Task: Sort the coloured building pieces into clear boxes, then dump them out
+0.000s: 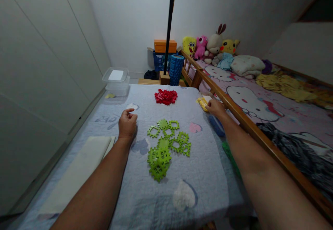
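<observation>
My right hand [215, 108] is at the table's right edge, fingers closed on a clear bag of yellow pieces [202, 104] with a white label. My left hand [127, 123] hovers or rests over the cloth on the left, fingers loosely curled, index finger and thumb apart, nothing visible in it. Between my arms lie several light-green plastic building pieces [163, 142] with toothed edges, some spread singly, others overlapping in a heap nearer me. Farther back sits a pile of red toothed pieces [165, 97]. Below my right hand are blue pieces [216, 126], partly hidden by my forearm.
A clear plastic box [117, 88] stands at the back left. A folded white sheet [85, 160] lies under my left forearm. Something green [231, 157] shows beside my right forearm. A wooden bed rail [221, 95] borders the table's right side; a dark pole [169, 25] rises behind.
</observation>
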A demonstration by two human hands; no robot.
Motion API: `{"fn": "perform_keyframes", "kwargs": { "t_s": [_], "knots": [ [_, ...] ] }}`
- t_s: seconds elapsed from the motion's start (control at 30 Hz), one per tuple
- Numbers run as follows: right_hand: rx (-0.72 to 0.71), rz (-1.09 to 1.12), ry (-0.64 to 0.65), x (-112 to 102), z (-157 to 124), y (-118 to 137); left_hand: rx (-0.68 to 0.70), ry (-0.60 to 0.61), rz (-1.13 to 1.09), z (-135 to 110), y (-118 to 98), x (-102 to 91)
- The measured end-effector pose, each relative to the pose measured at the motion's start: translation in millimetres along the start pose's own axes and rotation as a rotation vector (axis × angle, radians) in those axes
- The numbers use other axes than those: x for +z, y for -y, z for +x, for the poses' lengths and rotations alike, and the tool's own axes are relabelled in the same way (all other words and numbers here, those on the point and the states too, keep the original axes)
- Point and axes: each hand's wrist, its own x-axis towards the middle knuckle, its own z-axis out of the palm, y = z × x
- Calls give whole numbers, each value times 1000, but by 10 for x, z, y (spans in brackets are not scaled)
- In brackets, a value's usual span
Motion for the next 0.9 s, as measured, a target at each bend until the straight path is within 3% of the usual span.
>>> {"fn": "perform_keyframes", "kwargs": {
  "t_s": [0.67,0.9],
  "knots": [
    [4,-36,23,-76,-87,35,-35,12,-71,-18,-31,-6],
    [15,-18,-50,-137,-80,127,-52,21,-81,-18,-48,-3]
  ]
}}
